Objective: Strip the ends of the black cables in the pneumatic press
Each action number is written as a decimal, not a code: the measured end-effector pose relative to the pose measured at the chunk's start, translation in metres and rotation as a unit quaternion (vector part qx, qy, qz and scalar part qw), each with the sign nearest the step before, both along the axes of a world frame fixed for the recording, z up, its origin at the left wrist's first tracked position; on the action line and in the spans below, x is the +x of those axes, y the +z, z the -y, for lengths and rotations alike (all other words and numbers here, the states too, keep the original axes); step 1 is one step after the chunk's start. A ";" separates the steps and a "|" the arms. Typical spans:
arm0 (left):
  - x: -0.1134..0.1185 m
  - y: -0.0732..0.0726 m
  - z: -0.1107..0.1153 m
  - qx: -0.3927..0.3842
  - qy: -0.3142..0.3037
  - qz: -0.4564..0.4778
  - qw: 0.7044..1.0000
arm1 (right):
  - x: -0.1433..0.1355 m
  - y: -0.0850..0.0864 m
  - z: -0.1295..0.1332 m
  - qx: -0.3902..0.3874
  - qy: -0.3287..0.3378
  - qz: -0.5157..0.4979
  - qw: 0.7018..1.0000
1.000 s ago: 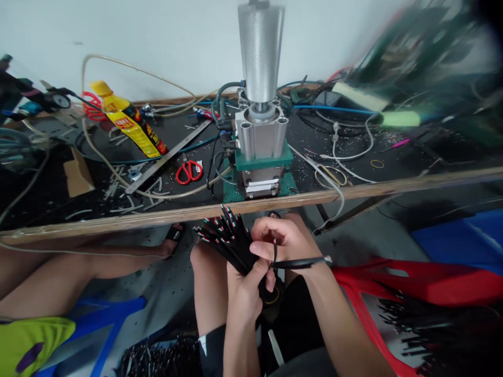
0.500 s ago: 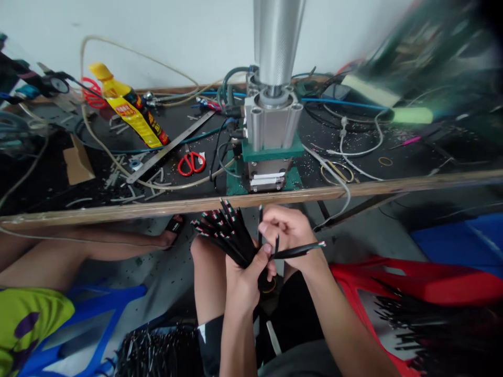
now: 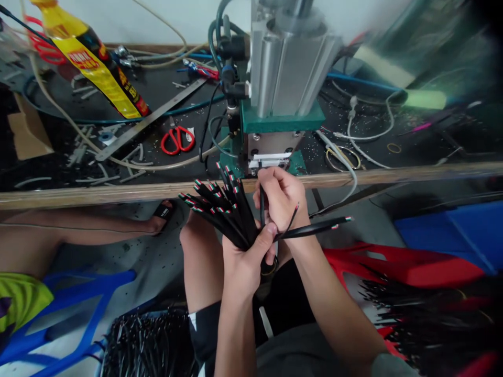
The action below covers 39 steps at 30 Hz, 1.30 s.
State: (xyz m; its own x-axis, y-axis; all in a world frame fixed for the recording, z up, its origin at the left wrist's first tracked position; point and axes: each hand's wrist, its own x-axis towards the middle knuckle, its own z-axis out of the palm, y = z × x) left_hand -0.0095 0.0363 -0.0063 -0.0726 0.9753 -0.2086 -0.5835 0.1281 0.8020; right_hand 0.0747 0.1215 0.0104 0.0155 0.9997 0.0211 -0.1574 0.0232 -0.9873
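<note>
Left hand (image 3: 243, 262) closed round a fanned bundle (image 3: 220, 209) of black cable pieces, ends stripped to red, white and green cores, held just below the bench edge (image 3: 118, 192). Right hand (image 3: 281, 201) pinching one upright black cable (image 3: 262, 201) right under the press (image 3: 283, 94); more pieces jutting rightward between the hands. Yellow bottle (image 3: 94, 68), glossy, with red lettering too blurred to read. Red-handled scissors (image 3: 177, 140) and a flat steel ruler (image 3: 153, 118) on the black bench top. Press: ribbed aluminium block on a green plate, top cut off. Right side smeared, perhaps more cables over the red chair (image 3: 412, 267).
</note>
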 end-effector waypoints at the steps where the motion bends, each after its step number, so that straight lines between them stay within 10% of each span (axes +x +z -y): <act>1: 0.000 0.000 -0.001 0.001 0.005 0.001 1.000 | -0.001 0.002 -0.002 -0.002 -0.002 -0.011 1.000; 39: 0.007 0.023 -0.002 0.013 0.010 0.034 0.999 | -0.007 0.019 -0.010 -0.029 -0.060 -0.002 0.998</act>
State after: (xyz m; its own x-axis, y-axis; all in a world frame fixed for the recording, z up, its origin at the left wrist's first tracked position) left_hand -0.0026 0.0383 0.0168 -0.0779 0.9789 -0.1887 -0.6389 0.0963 0.7632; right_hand 0.0680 0.1313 0.0298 0.1349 0.9901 -0.0381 -0.1609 -0.0160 -0.9868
